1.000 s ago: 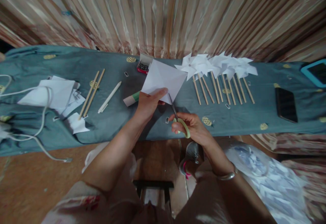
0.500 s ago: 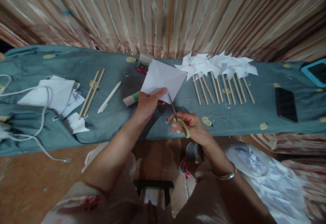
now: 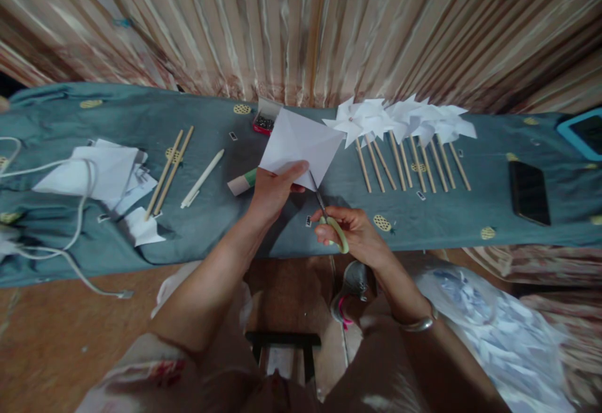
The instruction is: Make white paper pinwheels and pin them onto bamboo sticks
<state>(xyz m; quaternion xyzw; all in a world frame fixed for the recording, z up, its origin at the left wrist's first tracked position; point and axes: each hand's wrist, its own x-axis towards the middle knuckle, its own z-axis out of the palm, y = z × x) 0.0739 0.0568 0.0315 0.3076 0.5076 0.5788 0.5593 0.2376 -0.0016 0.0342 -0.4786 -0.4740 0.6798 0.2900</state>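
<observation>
My left hand (image 3: 276, 188) pinches a creased white paper square (image 3: 305, 140) near its lower left side, thumb on top. In my right hand (image 3: 350, 231) are scissors (image 3: 337, 232) with pale green handles. Their blades point up and left and meet the paper at its bottom corner, close to my left thumb. Behind the paper's left corner stands a small open red box (image 3: 263, 123) of dark pins. Several white paper pinwheels (image 3: 367, 117) on wooden sticks lie in a row to the right of the paper.
On the green cloth (image 3: 282, 237) lie two wooden sticks (image 3: 170, 172), a white pen (image 3: 203, 178), stacked paper (image 3: 96, 172), a white cable (image 3: 70, 256) and a dark phone (image 3: 529, 192). A blue-edged device (image 3: 580, 132) sits far right. A plastic bag (image 3: 498, 331) of white paper pieces stands below.
The scissor handles have shifted very slightly. Both hands and the paper are otherwise nearly where they were.
</observation>
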